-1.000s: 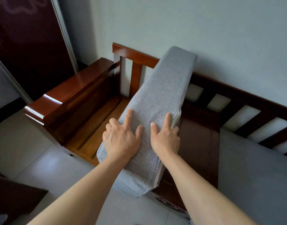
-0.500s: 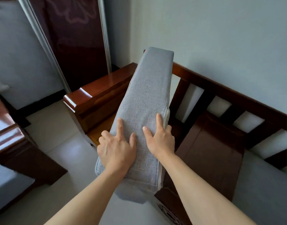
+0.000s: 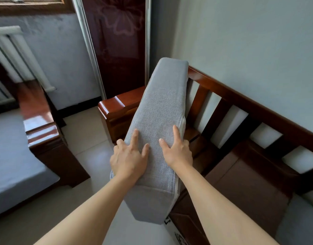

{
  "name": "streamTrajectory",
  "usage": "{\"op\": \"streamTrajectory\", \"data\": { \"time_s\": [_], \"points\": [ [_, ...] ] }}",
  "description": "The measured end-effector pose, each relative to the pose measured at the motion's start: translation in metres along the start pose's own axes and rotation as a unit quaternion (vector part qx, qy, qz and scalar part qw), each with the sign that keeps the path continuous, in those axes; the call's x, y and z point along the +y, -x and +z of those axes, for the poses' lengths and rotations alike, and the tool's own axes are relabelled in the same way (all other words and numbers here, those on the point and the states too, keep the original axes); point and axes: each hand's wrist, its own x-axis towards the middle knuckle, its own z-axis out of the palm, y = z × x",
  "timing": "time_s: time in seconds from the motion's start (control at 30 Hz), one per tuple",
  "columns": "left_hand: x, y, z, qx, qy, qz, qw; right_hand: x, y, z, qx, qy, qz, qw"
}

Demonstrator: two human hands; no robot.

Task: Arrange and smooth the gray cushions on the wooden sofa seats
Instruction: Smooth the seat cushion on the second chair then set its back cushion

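Note:
A long gray cushion stands on its narrow edge, slanting from the sofa's back rail down over the front of the seat. My left hand lies on its upper edge with the index finger and thumb on top and the other fingers curled over the left side. My right hand grips the right side by the white zipper seam, thumb on top. The bare wooden seat of the sofa lies to the cushion's right, under the slatted backrest.
The sofa's left armrest stands just left of the cushion. Another gray cushion covers the seat at bottom right. A second wooden sofa with a gray cushion is at the left, across tiled floor. A radiator and dark door stand behind.
The cushion has swung left, closer to the armrest, and now hides the seat boards beside it. Both hands keep the same hold on its upper edge. My view has turned left.

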Motion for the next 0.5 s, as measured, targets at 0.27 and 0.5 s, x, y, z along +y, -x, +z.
{"op": "streamTrajectory", "data": {
  "time_s": [0.27, 0.5],
  "points": [
    [-0.012, 0.033, 0.001, 0.013, 0.050, -0.024, 0.998, 0.005, 0.065, 0.012, 0.041, 0.039, 0.072, 0.996],
    [-0.005, 0.029, 0.006, 0.067, 0.061, -0.033, 0.995, 0.010, 0.055, 0.014, 0.093, 0.018, 0.035, 0.995]
  ]
}}
